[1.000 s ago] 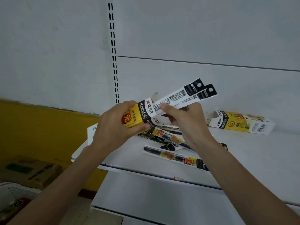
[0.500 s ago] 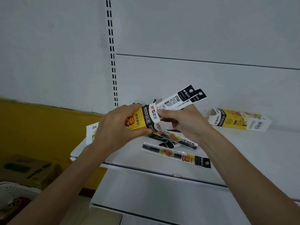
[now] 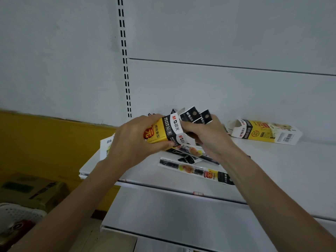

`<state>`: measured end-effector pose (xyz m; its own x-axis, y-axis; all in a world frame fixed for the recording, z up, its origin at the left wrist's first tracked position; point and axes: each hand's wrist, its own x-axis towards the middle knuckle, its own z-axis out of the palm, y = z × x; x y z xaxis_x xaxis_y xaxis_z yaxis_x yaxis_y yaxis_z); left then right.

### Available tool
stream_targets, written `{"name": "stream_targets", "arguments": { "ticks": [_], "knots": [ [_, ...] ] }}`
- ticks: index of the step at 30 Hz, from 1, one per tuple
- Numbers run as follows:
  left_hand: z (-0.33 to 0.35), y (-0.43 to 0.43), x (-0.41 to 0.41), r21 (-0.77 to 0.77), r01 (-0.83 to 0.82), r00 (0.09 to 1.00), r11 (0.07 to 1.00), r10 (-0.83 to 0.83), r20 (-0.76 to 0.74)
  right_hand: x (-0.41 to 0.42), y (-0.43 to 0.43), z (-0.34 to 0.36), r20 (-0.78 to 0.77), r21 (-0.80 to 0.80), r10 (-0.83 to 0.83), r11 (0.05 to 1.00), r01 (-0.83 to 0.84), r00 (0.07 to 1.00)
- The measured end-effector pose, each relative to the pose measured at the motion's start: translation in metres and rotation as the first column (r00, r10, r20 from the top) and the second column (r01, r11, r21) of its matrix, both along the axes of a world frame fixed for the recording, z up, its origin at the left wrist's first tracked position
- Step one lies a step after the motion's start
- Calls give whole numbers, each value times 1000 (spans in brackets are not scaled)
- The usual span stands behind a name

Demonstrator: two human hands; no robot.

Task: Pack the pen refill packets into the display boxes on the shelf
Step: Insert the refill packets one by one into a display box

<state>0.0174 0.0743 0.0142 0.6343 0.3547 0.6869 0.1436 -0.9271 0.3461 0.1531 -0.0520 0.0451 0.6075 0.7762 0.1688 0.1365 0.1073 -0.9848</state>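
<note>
My left hand (image 3: 131, 142) grips a yellow, black and white display box (image 3: 163, 131) held above the white shelf (image 3: 272, 170), its open end toward the right. My right hand (image 3: 209, 139) pinches two refill packets (image 3: 197, 116) whose black tops stick out of the box's opening. Several loose refill packets lie on the shelf under my hands, one long packet (image 3: 196, 170) nearest the front edge. A second display box (image 3: 263, 132) lies on its side at the back right, open end facing left.
A white slotted upright (image 3: 124, 57) runs up the back panel. Another white shelf (image 3: 181, 215) sits below. A cardboard box (image 3: 32, 190) and a white basket (image 3: 20, 213) stand on the floor at the left, by a yellow wall (image 3: 45, 142).
The two packets have slid much deeper into the box; only their black tops stick out now. Both hands have dropped closer to the shelf.
</note>
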Motion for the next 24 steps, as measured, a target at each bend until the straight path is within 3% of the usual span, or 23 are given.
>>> {"name": "stream_targets", "arguments": {
  "ticks": [4,7,18,24],
  "knots": [
    [0,3,-3,20,9,1000,1000,-9,-5,4,-3,3,38,-70,45,997,-42,998],
    [1,4,-6,26,-6,1000,1000,5,14,12,-11,11,5,-36,29,999,-29,1000],
    [-2,-3,0,98,-14,1000,995,15,-9,6,-2,7,98,-84,47,996,-39,994],
    [-3,2,-3,103,3,1000,995,-1,-13,0,0,6,152,-180,105,981,-77,983]
  ]
}}
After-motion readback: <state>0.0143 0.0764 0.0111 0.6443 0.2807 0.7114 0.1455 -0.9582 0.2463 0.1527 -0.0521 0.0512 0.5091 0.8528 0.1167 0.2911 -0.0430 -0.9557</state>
